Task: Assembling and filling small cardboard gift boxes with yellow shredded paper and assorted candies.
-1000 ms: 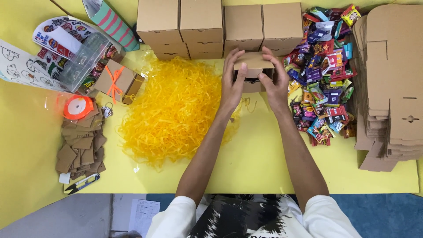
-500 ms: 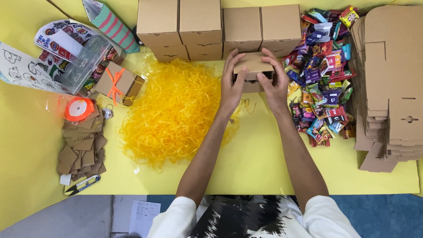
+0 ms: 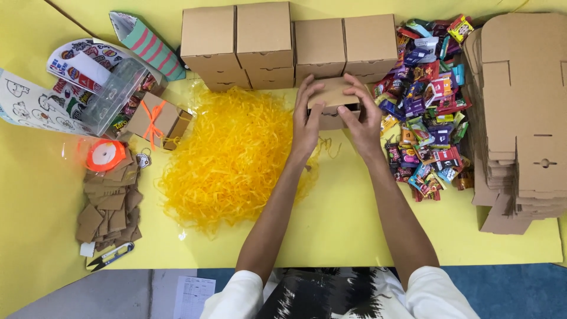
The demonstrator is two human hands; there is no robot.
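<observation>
Both hands clasp a small cardboard box (image 3: 333,103) between them: left hand (image 3: 307,121) flat against its left side, right hand (image 3: 361,115) curled over top and right side, fingers pressing the lid flap; contents not visible. Left of the grip a heap of yellow shredded paper (image 3: 230,156) touches the left wrist; right, just beside the knuckles, a pile of wrapped sweets (image 3: 428,100). Beyond the fingertips stands a row of closed boxes (image 3: 289,41); bare yellow table (image 3: 342,224) lies toward the body.
</observation>
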